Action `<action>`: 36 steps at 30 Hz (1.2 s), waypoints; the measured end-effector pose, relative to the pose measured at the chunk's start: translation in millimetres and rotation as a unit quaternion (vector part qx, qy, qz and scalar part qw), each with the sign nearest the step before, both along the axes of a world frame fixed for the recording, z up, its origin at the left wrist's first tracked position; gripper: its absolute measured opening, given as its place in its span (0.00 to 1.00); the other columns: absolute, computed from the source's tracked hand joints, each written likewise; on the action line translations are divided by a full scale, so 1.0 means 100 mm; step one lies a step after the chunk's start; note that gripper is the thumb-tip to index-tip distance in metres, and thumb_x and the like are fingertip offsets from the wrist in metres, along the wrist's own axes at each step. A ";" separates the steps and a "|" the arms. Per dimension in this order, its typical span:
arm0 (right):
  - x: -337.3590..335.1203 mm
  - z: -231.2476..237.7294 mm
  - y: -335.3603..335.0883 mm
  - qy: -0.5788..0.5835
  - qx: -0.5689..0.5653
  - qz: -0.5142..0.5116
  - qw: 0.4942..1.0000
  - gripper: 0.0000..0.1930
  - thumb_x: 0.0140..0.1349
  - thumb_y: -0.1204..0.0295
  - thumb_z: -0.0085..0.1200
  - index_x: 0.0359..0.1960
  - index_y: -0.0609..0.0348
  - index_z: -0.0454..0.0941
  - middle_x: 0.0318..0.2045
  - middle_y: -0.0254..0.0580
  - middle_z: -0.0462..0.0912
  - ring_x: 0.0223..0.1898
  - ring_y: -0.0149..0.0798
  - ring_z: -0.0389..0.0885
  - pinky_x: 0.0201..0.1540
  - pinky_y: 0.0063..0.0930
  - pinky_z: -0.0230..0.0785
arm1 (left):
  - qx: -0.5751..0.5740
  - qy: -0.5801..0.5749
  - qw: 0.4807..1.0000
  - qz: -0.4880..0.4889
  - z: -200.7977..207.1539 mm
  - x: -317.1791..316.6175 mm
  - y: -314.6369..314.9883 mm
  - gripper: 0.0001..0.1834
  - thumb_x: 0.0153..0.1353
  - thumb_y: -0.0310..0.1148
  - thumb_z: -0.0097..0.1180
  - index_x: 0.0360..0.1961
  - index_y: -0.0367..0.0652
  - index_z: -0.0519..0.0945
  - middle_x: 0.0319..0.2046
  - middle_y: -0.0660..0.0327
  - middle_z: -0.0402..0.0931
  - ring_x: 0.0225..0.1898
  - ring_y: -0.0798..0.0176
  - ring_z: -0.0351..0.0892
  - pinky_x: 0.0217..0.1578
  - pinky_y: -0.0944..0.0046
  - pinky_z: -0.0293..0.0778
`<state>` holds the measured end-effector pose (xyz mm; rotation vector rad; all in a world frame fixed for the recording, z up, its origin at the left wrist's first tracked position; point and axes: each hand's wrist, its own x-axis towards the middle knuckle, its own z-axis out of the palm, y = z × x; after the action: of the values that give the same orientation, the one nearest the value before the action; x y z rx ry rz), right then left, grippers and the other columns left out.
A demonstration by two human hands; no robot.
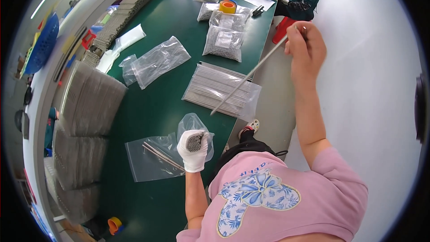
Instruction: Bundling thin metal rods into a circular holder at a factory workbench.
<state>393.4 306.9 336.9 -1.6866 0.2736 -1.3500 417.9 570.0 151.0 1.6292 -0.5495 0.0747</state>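
Scene was recorded from person's head through fisheye lens; view was angled down onto green table (152, 107) and pink shirt (322, 197); left hand (192, 150), right hand (310, 47) were captured close up.

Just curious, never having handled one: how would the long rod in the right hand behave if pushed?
The rod is probably stiff: it looks straight, though the right hand holds only one end. Slim and seemingly round, it's likely light and apt to roll.
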 end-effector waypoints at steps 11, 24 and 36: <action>-0.18 -2.66 -1.97 0.205 0.422 -0.419 0.778 0.18 0.51 0.66 0.49 0.25 0.77 0.75 0.25 0.58 0.80 0.29 0.49 0.79 0.37 0.42 0.68 | -0.009 0.056 0.998 0.030 -0.10 0.02 0.17 0.11 0.46 0.15 0.61 0.30 0.37 0.76 0.29 0.61 0.77 0.32 0.68 0.76 0.37 0.71 0.72; 0.33 -3.48 -1.23 0.320 0.616 -0.151 0.704 0.08 0.52 0.71 0.55 0.31 0.63 0.76 0.30 0.47 0.77 0.27 0.39 0.73 0.18 0.34 0.65 | -0.044 0.087 0.994 0.047 0.02 -0.04 0.05 0.11 0.47 0.13 0.59 0.31 0.36 0.76 0.31 0.60 0.76 0.31 0.68 0.75 0.36 0.70 0.73; 0.16 -2.83 -0.76 0.415 0.369 0.097 0.826 0.14 0.57 0.67 0.42 0.31 0.60 0.80 0.28 0.38 0.77 0.28 0.34 0.73 0.25 0.32 0.67 | -0.047 0.086 0.994 0.040 0.10 0.00 0.03 0.09 0.47 0.16 0.61 0.31 0.36 0.78 0.30 0.60 0.79 0.32 0.69 0.78 0.36 0.70 0.73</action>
<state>409.4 231.2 54.0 -1.4457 0.9582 -0.1887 417.5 573.0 161.3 1.5473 -0.3434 0.0184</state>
